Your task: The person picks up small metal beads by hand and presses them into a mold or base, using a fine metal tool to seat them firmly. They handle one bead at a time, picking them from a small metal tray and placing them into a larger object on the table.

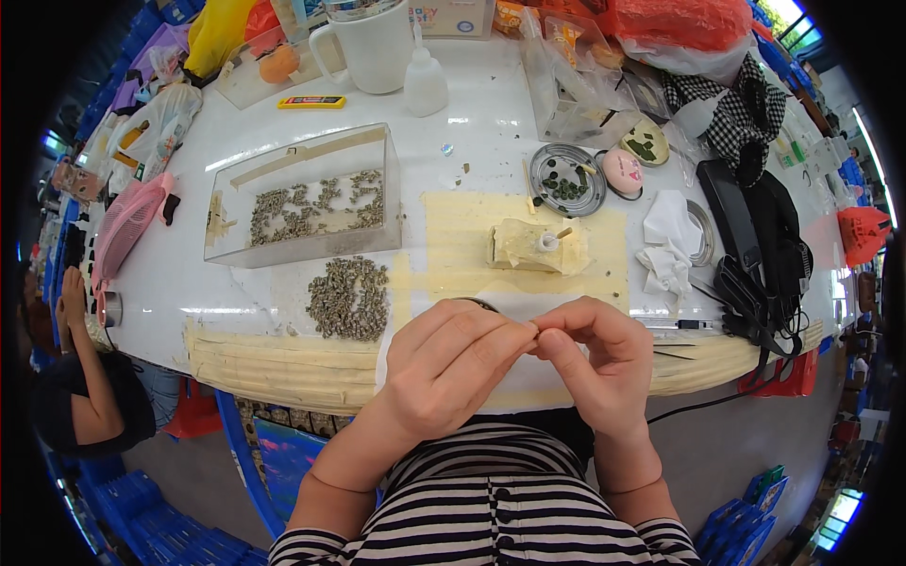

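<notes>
Over the near edge of the bench [491,141], the left hand [451,363] and right hand [595,354] pinch fingertips together on something too small to identify, seemingly mid-assembly, which demands fine, steady fingertip control next.

Bare forearms, no sleeves past the elbows. Black-and-white striped top [491,514] with dark buttons down its middle.

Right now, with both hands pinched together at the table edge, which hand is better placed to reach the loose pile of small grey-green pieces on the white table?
Probably the left hand: the loose pile of small grey-green pieces lies on its side, just beyond it. The right hand would have to cross over.
</notes>
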A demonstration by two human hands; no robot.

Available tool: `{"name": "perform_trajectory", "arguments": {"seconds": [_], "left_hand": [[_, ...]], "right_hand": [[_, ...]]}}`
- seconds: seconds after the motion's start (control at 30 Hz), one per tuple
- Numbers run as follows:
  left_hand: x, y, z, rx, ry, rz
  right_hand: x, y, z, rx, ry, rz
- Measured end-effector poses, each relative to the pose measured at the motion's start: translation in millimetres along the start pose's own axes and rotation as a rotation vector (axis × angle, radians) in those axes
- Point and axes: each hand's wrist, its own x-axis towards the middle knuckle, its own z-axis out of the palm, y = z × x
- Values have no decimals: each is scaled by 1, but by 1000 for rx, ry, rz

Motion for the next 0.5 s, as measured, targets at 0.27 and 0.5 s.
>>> {"name": "perform_trajectory", "arguments": {"seconds": [0.27, 0.5], "left_hand": [[3, 0, -4, -129, -1, -32], [-1, 0, 2, 6, 42, -42]], "right_hand": [[-1, 4, -4, 327, -118, 152], [4, 4, 4, -416, 67, -409]]}}
